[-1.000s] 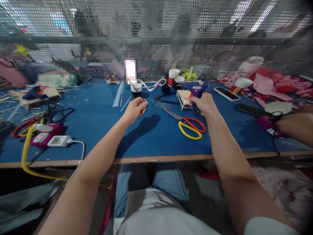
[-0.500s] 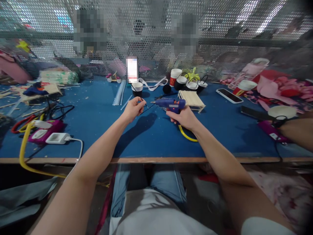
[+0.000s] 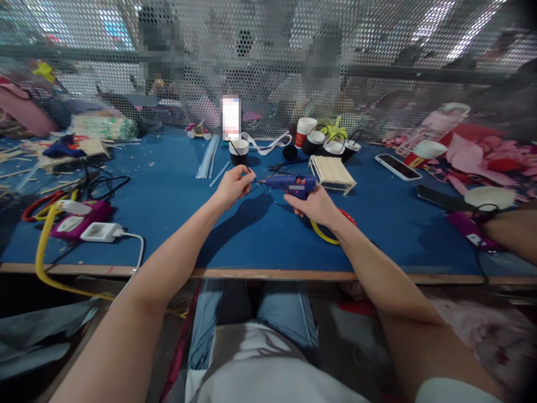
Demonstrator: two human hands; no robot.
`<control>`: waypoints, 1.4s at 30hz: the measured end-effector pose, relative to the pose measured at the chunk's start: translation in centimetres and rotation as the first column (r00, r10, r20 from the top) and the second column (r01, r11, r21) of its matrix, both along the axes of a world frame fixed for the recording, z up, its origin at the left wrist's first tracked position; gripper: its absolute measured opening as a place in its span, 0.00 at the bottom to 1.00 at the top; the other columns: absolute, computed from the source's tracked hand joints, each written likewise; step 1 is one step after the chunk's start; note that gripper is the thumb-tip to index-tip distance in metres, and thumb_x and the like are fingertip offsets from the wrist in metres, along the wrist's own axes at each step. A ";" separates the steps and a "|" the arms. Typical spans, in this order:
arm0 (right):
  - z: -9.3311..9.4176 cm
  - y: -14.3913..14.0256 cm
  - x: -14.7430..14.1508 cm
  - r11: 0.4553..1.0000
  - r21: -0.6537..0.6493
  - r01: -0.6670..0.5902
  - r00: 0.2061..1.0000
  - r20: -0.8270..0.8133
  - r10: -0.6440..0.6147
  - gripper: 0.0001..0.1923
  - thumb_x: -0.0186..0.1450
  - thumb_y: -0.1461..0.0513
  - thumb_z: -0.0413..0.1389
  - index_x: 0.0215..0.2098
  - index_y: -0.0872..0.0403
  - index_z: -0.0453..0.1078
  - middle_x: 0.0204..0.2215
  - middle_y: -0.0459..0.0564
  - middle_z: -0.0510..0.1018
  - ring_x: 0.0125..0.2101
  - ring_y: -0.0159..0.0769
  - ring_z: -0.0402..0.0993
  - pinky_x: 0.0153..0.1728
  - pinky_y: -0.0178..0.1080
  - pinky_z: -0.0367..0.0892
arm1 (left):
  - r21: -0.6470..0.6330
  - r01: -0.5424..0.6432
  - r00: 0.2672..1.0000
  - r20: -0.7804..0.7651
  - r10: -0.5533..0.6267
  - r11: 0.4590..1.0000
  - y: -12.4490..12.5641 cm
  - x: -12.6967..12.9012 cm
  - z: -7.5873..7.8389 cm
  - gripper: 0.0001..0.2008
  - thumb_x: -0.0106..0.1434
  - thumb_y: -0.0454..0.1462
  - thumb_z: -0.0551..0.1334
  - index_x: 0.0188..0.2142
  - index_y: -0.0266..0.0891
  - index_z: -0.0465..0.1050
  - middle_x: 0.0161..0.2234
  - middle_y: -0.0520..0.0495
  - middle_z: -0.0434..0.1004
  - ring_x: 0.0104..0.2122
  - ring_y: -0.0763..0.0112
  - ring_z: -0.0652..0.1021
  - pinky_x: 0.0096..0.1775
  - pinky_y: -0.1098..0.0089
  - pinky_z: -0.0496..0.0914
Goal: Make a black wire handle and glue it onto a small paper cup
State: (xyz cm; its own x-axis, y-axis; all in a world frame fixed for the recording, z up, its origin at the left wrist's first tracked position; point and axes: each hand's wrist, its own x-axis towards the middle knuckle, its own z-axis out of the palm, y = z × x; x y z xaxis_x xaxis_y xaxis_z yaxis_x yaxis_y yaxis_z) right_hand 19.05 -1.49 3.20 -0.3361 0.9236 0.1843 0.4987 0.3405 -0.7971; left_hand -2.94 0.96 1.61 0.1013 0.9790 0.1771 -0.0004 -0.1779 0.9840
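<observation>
Here, just above the middle of the frame, the left hand (image 3: pixel 233 186) pinches a thin black wire (image 3: pixel 244 166) between thumb and fingertips, its fingers drawn together around it. The wire runs up and left to the small black cup (image 3: pixel 239 151) behind the hand; whether its upper end is fixed to the cup is hard to make out at this size. To the right of centre, the right hand (image 3: pixel 315 205) is closed around the grip of a blue glue gun (image 3: pixel 290 183), which is held level with its nozzle pointing left, the tip just beside the left fingertips and the wire. A small red light shows on the gun's body. Under the right wrist lie scissors (image 3: pixel 326 233) with yellow and red handles, flat on the blue table (image 3: pixel 176 224). Just behind the gun stands a small rack of pale wooden sticks (image 3: pixel 333 171). At lower left of the table sits a white charger (image 3: pixel 98 231).
</observation>
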 end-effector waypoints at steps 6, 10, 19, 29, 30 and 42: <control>0.1 0.0 0.0 1.000 0.016 0.005 1.000 0.017 -0.006 0.12 0.56 0.53 0.56 0.25 0.53 0.66 0.12 0.44 0.69 0.11 0.30 0.64 0.14 0.35 0.63 | -0.005 -0.004 1.000 0.008 0.004 1.000 -0.1 0.1 0.1 0.05 0.58 0.35 0.58 0.28 0.38 0.62 0.12 0.59 0.58 0.12 0.84 0.58 0.16 0.78 0.48; 0.1 0.0 -0.1 1.000 0.013 0.012 1.000 0.013 -0.012 0.12 0.56 0.53 0.56 0.26 0.53 0.66 0.11 0.43 0.68 0.11 0.30 0.63 0.14 0.35 0.63 | -0.005 -0.001 1.000 0.017 0.001 1.000 -0.1 0.2 0.1 0.05 0.58 0.35 0.58 0.28 0.38 0.62 0.12 0.59 0.58 0.12 0.85 0.58 0.16 0.79 0.48; 0.2 -0.1 0.0 1.000 0.016 0.002 0.999 0.038 -0.003 0.12 0.57 0.54 0.56 0.23 0.53 0.64 0.12 0.44 0.68 0.12 0.30 0.64 0.15 0.36 0.63 | 0.016 0.000 1.000 0.011 -0.001 1.000 0.0 0.0 0.0 0.04 0.58 0.35 0.58 0.28 0.38 0.62 0.12 0.59 0.58 0.12 0.84 0.58 0.16 0.78 0.48; 0.2 0.0 0.1 1.000 0.003 0.011 0.998 0.061 -0.011 0.12 0.56 0.54 0.56 0.23 0.53 0.64 0.11 0.44 0.68 0.11 0.29 0.63 0.15 0.35 0.62 | -0.015 -0.014 0.999 0.034 0.014 1.000 -0.4 0.0 0.7 0.04 0.59 0.33 0.57 0.28 0.38 0.61 0.12 0.60 0.57 0.12 0.85 0.58 0.16 0.79 0.48; 0.3 0.0 0.1 1.000 0.001 0.013 0.998 0.063 -0.013 0.12 0.56 0.54 0.56 0.23 0.54 0.64 0.11 0.44 0.68 0.11 0.29 0.63 0.14 0.35 0.62 | -0.014 -0.013 0.999 0.033 0.013 1.000 -0.4 0.0 0.7 0.04 0.59 0.33 0.57 0.28 0.38 0.61 0.12 0.60 0.57 0.12 0.85 0.57 0.16 0.79 0.48; -0.1 0.1 0.1 0.999 0.044 -0.016 1.000 -0.003 0.016 0.13 0.57 0.54 0.56 0.23 0.55 0.66 0.12 0.45 0.68 0.12 0.28 0.63 0.15 0.34 0.63 | 0.003 0.021 0.999 0.042 -0.021 1.000 -0.2 0.2 0.3 0.05 0.58 0.34 0.58 0.28 0.38 0.62 0.12 0.59 0.58 0.12 0.84 0.59 0.15 0.79 0.48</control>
State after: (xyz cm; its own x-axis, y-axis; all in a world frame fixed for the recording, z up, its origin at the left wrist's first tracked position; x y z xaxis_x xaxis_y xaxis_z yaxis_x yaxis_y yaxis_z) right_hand 19.10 -1.44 3.09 -0.3503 0.9090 0.2257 0.4905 0.3833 -0.7826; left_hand -2.76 0.71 1.91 0.1143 0.9763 0.1837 -0.0450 -0.1797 0.9827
